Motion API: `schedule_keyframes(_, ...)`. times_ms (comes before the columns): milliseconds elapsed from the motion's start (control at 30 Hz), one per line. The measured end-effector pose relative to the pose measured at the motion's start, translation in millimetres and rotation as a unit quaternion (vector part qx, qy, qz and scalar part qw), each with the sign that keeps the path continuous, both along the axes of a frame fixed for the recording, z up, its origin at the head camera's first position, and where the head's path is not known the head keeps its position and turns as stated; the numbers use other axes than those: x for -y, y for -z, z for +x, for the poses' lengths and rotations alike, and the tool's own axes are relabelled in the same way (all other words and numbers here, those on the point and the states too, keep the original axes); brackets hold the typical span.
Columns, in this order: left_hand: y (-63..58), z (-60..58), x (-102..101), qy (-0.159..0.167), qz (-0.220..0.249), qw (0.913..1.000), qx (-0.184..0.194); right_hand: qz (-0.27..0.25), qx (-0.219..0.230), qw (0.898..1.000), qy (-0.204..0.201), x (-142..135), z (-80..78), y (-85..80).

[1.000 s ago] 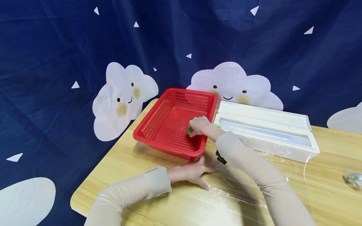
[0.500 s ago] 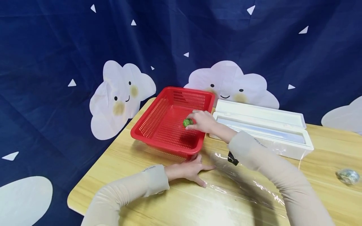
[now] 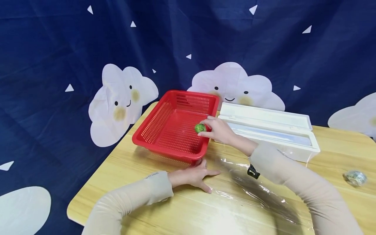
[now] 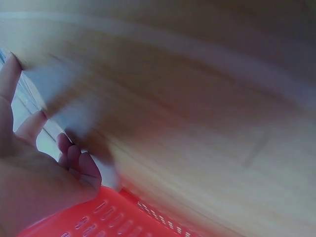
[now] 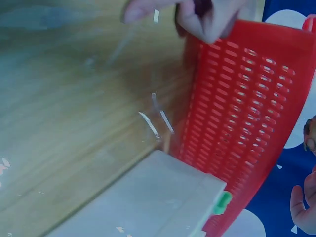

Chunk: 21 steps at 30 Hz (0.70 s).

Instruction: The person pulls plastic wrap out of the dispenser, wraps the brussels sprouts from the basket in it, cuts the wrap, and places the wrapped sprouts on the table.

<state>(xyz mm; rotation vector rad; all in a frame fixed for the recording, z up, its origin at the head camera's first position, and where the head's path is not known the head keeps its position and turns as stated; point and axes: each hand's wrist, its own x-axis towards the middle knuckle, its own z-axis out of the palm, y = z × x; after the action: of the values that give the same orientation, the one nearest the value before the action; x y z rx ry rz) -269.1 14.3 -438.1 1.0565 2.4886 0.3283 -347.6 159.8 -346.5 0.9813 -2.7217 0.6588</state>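
Observation:
My right hand [image 3: 218, 130] pinches a small round green vegetable [image 3: 200, 128], like a Brussels sprout, between thumb and fingers over the right side of the red plastic basket [image 3: 165, 155]. In the right wrist view, only part of the right hand [image 5: 308, 202] shows at the right edge. My left hand [image 3: 195, 176] rests on the table in front of the basket, thumb and index finger spread at the end of a sheet of clear cling film [image 3: 258, 192]. The left wrist view shows the left hand [image 4: 39, 182] with its other fingers bent near the basket.
A white cling film dispenser box [image 3: 273, 148] with its lid raised stands right of the basket. Farther right on the wooden table [image 3: 117, 182] lies a small film-wrapped bundle [image 3: 354, 178]. A dark blue cloud-print curtain [image 3: 164, 36] hangs behind.
My right hand has lifted the green vegetable from inside the basket and moved right toward its rim. The left hand stays at the cling film. The head view has shifted slightly right.

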Motion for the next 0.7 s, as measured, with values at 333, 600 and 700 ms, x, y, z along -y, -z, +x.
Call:
schedule_keyframes(333, 2.7, -0.7, 0, 0.004, 0.0, 1.0, -0.009, -0.099, 0.019, 0.995, 0.013, -17, 15.7, 9.4)
schedule_keyframes(600, 1.8, -2.3, 1, 0.002, 0.003, 1.0, -0.007, -0.129, 0.039, 0.99, 0.035, -34, 31.0, 9.1)
schedule_keyframes(700, 1.9, -2.6, 1, 0.003, 0.007, 1.0, 0.002, -0.136, 0.044, 0.989, 0.043, -41, 35.1, 9.3)
